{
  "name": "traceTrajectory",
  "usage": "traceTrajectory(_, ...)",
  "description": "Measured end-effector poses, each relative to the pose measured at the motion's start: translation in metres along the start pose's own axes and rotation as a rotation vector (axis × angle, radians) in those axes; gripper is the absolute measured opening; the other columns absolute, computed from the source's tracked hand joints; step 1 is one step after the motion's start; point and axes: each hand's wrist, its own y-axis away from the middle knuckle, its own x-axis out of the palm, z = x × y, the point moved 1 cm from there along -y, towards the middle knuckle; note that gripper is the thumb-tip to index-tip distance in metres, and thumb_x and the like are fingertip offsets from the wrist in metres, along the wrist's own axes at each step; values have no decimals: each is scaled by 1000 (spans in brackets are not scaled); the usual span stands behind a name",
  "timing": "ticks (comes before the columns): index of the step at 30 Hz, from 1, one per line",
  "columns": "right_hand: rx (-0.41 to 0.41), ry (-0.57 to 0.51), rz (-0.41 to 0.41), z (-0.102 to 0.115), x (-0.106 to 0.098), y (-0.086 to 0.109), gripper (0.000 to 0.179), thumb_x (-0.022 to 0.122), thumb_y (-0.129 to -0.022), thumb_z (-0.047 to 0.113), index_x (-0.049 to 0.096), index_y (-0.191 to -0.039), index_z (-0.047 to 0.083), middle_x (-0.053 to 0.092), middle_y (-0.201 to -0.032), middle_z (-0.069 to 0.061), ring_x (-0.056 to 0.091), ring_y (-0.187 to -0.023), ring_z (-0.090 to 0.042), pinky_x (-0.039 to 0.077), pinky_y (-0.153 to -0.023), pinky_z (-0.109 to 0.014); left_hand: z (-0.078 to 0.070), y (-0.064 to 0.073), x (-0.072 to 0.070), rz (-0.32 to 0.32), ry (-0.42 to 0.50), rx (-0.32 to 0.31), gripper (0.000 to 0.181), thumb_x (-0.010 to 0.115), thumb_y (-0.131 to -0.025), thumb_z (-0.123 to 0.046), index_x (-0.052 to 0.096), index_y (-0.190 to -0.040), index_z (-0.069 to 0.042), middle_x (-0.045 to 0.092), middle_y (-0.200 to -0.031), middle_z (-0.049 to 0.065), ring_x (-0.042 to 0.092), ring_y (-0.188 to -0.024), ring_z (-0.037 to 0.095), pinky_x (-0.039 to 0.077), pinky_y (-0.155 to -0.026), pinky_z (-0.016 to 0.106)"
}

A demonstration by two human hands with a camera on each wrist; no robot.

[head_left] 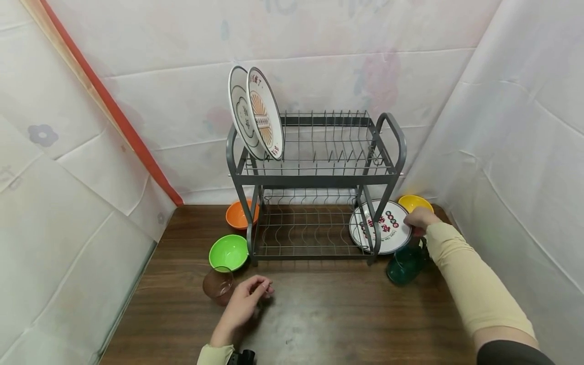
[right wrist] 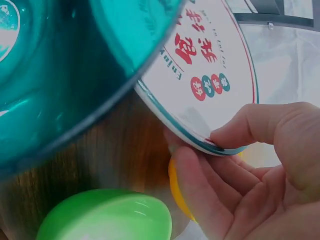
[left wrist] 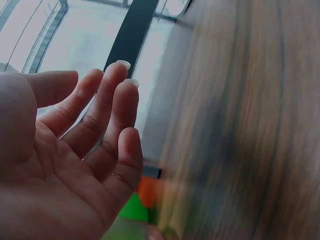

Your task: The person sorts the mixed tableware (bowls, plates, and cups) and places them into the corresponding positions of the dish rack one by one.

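Note:
My right hand [head_left: 422, 219] pinches the edge of a white plate [head_left: 389, 234] with red lettering, thumb on top and fingers beneath, as the right wrist view shows. The plate is tilted beside the right end of the dish rack [head_left: 315, 180], partly behind its frame. A dark teal glass cup [head_left: 403, 267] stands just in front of the plate, and a yellow bowl [head_left: 415, 203] sits behind the hand. Holding nothing, my left hand [head_left: 246, 301] hovers over the table with fingers loosely bent, near a brownish clear glass [head_left: 218, 285].
Two patterned plates [head_left: 266, 116] stand upright at the rack's upper left. Left of the rack are an orange bowl [head_left: 238, 215] and a green bowl [head_left: 228, 252]. Another green bowl [right wrist: 105, 217] shows low in the right wrist view. White cloth [head_left: 515, 152] hangs around the wooden table [head_left: 319, 314].

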Motion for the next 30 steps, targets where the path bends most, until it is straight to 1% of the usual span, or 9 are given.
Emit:
traceTrajectory(3,-19,-4,-40,1,-3,0,26,59,-91,8,55,-104,-15,57,-86,-17,63,-64,-21,58,-64,-33,0,0,-4,-39,-13,-13,21,58,-102,-16,67,-106,2,69,-89,6,65,-80,22,52,-71,33)
traceTrajectory(8,-20,-38,-93,0,-5,-1,26,63,-85,3,55,-102,-15,54,-87,-17,62,-63,-21,58,-64,-34,2,-1,-3,-48,-25,-37,17,56,-102,-10,67,-105,3,69,-90,11,65,-81,28,52,-72,35)
traceTrajectory(10,-18,-74,-92,-1,-5,-1,25,63,-84,1,55,-102,-15,54,-88,-18,63,-64,-21,59,-65,-36,3,-1,-3,-45,-23,-44,17,55,-102,-9,67,-105,3,70,-90,12,64,-82,29,52,-72,35)
traceTrajectory(12,-13,-110,-87,-1,-5,-1,25,62,-86,0,55,-105,-16,54,-91,-19,64,-66,-21,59,-66,-36,2,0,-3,-42,-15,-51,18,56,-103,-11,67,-105,3,70,-90,10,64,-82,26,52,-73,34)
traceTrajectory(18,-11,-207,-61,0,-8,0,36,57,-91,-3,46,-121,-19,49,-106,-25,64,-73,-23,59,-70,-37,3,3,-7,-20,-17,-16,25,57,-103,-19,67,-107,3,71,-90,6,64,-80,19,51,-73,31)
traceTrajectory(19,-16,-212,-57,0,-10,0,38,56,-91,-3,45,-123,-19,48,-108,-25,64,-74,-23,59,-71,-36,4,3,-7,-14,-24,-1,26,57,-103,-20,66,-107,4,71,-90,6,64,-80,18,51,-73,31)
traceTrajectory(22,-36,-216,-47,1,-15,4,40,54,-94,-1,42,-127,-20,47,-111,-26,63,-77,-23,59,-73,-36,5,2,-8,3,-37,8,27,56,-103,-21,66,-107,4,71,-89,5,65,-80,18,51,-74,31)
traceTrajectory(27,-84,-199,-57,7,-24,17,42,51,-96,0,39,-130,-22,47,-112,-29,64,-76,-23,58,-76,-39,4,2,-9,1,-37,-19,26,57,-103,-21,67,-107,2,71,-89,4,65,-80,20,52,-76,32)
traceTrajectory(30,-118,-211,-55,14,-28,25,40,49,-95,-1,39,-127,-23,49,-109,-29,66,-74,-23,58,-78,-42,2,2,-10,-5,-35,-31,25,57,-103,-21,67,-107,2,70,-89,4,65,-81,22,52,-76,32)
